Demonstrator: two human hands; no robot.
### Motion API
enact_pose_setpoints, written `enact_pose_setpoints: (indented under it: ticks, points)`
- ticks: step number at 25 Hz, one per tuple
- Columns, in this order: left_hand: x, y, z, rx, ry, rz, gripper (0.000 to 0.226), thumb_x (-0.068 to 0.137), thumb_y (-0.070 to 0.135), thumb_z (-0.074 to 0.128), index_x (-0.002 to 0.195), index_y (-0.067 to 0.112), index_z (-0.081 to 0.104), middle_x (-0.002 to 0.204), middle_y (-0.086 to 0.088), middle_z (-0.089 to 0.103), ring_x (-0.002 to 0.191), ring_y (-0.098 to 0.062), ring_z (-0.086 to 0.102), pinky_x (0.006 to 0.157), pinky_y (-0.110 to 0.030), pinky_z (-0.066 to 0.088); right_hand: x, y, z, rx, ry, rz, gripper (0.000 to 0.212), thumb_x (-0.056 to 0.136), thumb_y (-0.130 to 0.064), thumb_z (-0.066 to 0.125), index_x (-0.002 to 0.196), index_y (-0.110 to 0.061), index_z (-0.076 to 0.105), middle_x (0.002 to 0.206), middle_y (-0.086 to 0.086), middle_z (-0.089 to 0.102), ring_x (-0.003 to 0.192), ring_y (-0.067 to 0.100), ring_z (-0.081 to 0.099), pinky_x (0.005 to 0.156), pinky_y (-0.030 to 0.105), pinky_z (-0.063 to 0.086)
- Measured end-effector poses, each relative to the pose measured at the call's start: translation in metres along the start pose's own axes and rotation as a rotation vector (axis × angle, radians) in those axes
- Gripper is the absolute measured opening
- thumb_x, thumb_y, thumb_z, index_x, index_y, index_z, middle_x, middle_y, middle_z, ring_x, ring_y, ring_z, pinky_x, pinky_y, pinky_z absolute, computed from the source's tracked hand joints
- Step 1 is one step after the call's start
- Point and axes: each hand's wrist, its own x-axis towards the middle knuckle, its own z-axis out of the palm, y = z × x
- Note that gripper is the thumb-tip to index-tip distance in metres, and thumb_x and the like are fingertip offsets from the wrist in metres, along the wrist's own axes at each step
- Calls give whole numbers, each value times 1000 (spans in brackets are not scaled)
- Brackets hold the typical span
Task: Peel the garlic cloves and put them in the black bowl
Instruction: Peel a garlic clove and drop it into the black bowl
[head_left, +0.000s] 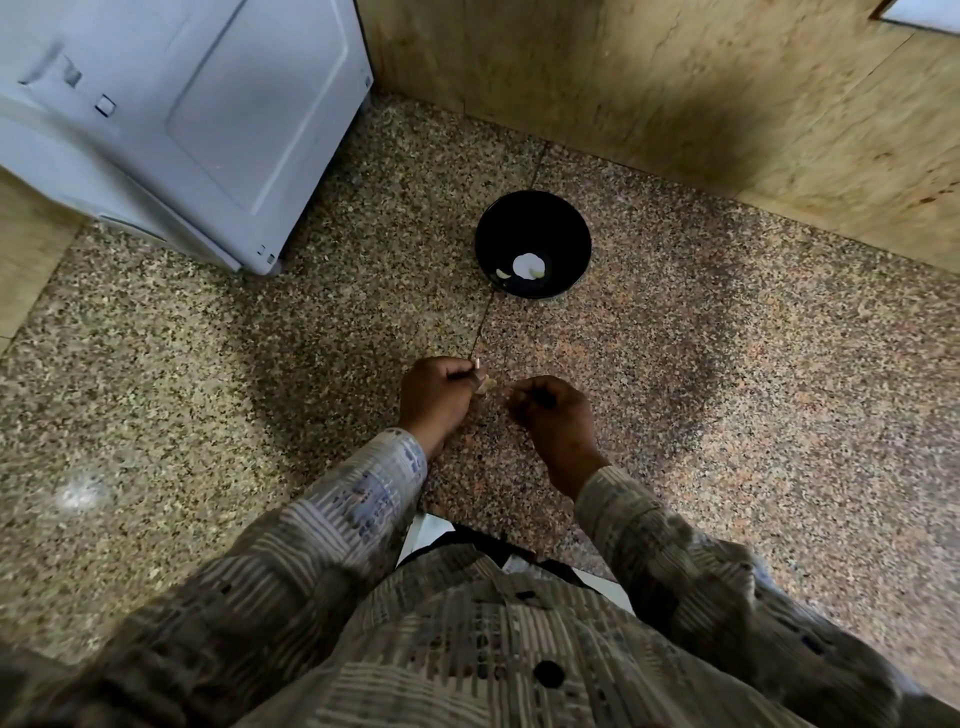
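Note:
The black bowl (533, 223) stands on the speckled stone counter (208, 364), beyond my hands. Peeled pale garlic cloves (537, 271) lie in its bottom beside a bright white glare spot. My left hand (439, 397) is closed around a small garlic clove (487, 383), whose pale tip shows at my fingertips. My right hand (553, 410) sits a short way to the right, fingers pinched together; whether it holds a bit of skin is hidden. Both hands hover low over the counter, in front of the bowl.
A white appliance (171, 119) stands at the back left of the counter. A tan stone wall (675, 88) runs along the back and right. A dark seam (488, 312) crosses the counter from the bowl toward my hands. My patterned shirt sleeves fill the lower view.

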Motion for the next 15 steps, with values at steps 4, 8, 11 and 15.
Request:
enact_pose_setpoints:
  ticks: [4,8,11,15]
  points:
    - [-1,1,-3,102,-57,52,24,88,26,79,110,18,77,100,9,76,91,-6,71,86,-24,57,0,-7,2,-101,-82,-83,28,87,-11,80,113,-23,75,100,-1,78,93,24,75,83,42,64]
    - [-6,-1,0,-103,-92,-29,16,90,11,74,104,17,80,94,-1,79,82,-18,75,71,-29,60,-4,-14,8,-65,1,-82,14,89,-13,80,102,-17,80,92,2,80,86,18,76,83,42,64]
    - [-2,-9,-9,-153,10,-36,16,90,12,74,104,16,80,99,0,79,77,-12,74,68,-29,60,-8,-18,2,324,19,139,13,93,6,67,104,2,74,104,21,75,95,31,73,89,40,62]
    - [2,-15,-25,304,83,210,20,86,27,80,106,24,78,102,8,78,87,-4,71,83,-26,59,-5,-5,-16,-48,-84,47,21,94,-2,71,109,-15,76,104,16,77,89,29,72,89,50,61]
